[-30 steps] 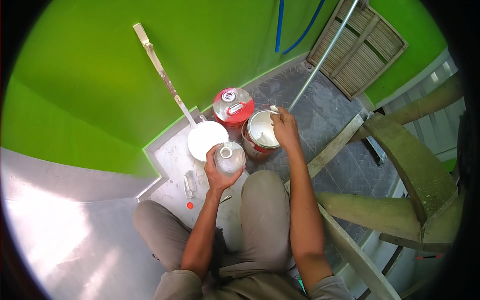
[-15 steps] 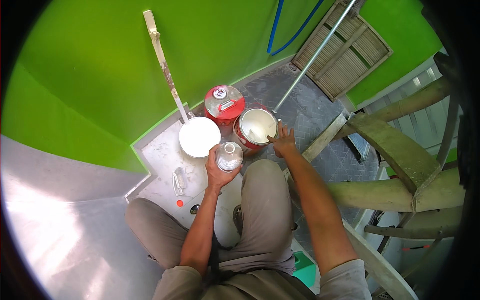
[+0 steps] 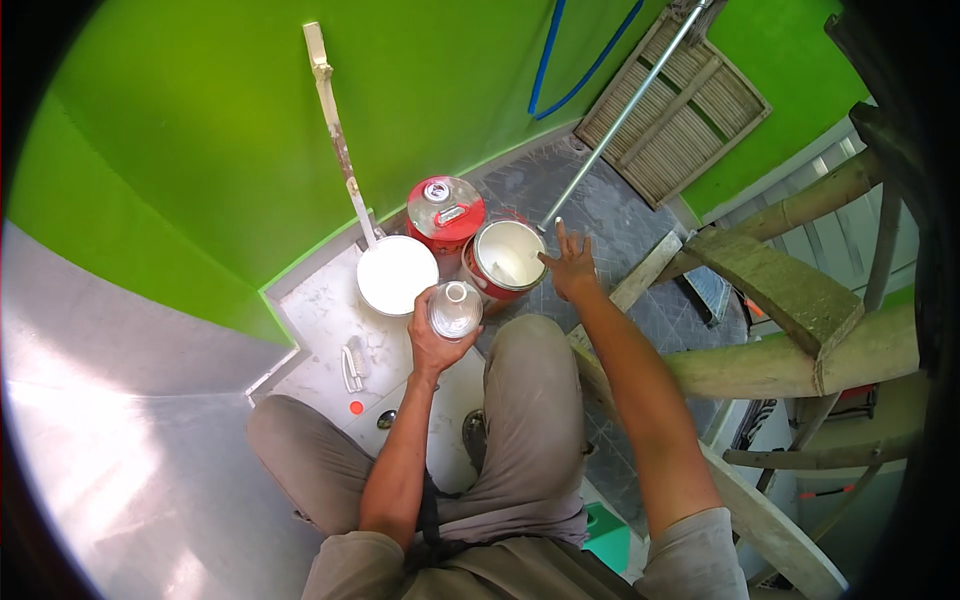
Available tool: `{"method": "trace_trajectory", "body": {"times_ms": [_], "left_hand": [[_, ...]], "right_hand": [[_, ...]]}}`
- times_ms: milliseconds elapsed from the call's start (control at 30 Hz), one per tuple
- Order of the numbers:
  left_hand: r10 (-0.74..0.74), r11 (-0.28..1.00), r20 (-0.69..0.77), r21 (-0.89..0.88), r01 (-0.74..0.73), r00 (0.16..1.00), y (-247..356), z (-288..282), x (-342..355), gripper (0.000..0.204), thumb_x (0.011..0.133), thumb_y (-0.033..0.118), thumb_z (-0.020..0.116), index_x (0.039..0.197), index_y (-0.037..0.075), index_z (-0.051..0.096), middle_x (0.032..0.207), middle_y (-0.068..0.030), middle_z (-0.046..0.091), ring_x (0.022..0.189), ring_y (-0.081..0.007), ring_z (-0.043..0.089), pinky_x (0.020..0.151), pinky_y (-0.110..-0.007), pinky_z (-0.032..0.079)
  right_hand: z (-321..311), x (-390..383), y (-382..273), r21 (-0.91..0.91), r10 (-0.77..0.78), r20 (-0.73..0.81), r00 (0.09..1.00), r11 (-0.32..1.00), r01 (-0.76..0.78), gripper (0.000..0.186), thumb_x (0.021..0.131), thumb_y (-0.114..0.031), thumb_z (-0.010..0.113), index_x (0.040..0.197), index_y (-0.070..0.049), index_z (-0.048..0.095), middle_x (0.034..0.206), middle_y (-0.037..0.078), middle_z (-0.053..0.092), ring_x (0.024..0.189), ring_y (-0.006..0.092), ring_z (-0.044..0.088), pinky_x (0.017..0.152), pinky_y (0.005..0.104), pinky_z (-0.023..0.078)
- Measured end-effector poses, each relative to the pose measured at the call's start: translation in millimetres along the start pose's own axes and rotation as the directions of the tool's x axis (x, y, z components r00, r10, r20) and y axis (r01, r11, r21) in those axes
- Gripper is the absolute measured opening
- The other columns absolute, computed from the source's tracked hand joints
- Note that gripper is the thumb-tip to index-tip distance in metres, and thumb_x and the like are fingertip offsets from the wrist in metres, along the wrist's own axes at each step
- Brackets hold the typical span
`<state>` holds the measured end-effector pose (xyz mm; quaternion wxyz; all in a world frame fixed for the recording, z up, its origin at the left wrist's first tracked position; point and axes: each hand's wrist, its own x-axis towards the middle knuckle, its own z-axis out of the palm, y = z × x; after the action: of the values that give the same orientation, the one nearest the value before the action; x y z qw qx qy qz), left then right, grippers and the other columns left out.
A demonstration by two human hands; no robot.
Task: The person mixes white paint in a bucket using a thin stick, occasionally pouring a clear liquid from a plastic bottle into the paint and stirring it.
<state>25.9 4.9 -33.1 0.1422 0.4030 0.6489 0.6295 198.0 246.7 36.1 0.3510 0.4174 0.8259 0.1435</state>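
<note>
My left hand [image 3: 435,345] is wrapped round a clear plastic bottle [image 3: 455,310] with its uncapped neck facing up. Fingers spread, my right hand [image 3: 572,268] is held at the right rim of a red paint can [image 3: 508,256] that is coated with white inside; whether it touches the rim I cannot tell. A round container of white paint [image 3: 397,275] stands just beyond the bottle, to the left. Behind the bottle is a red and silver metal can [image 3: 445,212] with a top handle and cap.
A scrubbing brush [image 3: 353,364] and a small orange cap [image 3: 356,408] lie on the pale tiles. A paint-spattered stick [image 3: 338,140] leans on the green wall. A metal pole [image 3: 620,120] slants up behind the cans. Bamboo scaffolding [image 3: 770,372] with planks stands at the right.
My right hand has risen slightly and its fingers have spread wider beside the paint can. My left hand holds the bottle in much the same place. The view has shifted a little.
</note>
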Motion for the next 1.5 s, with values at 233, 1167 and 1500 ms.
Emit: {"method": "trace_trajectory", "body": {"times_ms": [233,1167,1500], "left_hand": [[0.030,0.999,-0.010,0.032,-0.029,1.000,-8,-6,-2,0.095,0.060,0.024,0.100,0.138,0.002,0.050,0.119,-0.0228,0.070,0.111,-0.0393,0.072,0.097,-0.047,0.058],[-0.015,0.997,0.047,-0.078,0.018,0.999,-2,-17,-17,0.094,0.062,0.022,0.099,0.140,0.000,0.051,0.121,-0.0167,0.068,0.112,-0.0283,0.070,0.101,-0.043,0.055],[0.064,0.988,0.178,-0.150,-0.038,0.982,60,-58,53,0.095,0.060,0.021,0.099,0.140,0.000,0.053,0.130,-0.0127,0.061,0.121,-0.0244,0.063,0.108,-0.040,0.050]], "right_hand": [[21,10,-12,-0.698,-0.221,-0.050,0.974,0.705,0.124,0.070,0.103,-0.022,0.065,0.163,-0.046,0.040,0.181,0.006,-0.007,0.165,0.0347,0.009,0.129,0.0663,0.006],[-36,64,-10,0.556,-0.141,-0.308,0.941,0.776,0.298,0.033,0.091,-0.011,0.065,0.122,-0.001,0.073,0.120,0.021,0.077,0.111,0.0311,0.076,0.096,0.0442,0.061],[-33,69,-11,0.988,-0.087,0.031,0.996,0.154,-0.017,0.040,0.094,-0.019,0.074,0.126,0.004,0.070,0.098,0.014,0.077,0.076,0.0217,0.078,0.062,0.0340,0.062]]}}
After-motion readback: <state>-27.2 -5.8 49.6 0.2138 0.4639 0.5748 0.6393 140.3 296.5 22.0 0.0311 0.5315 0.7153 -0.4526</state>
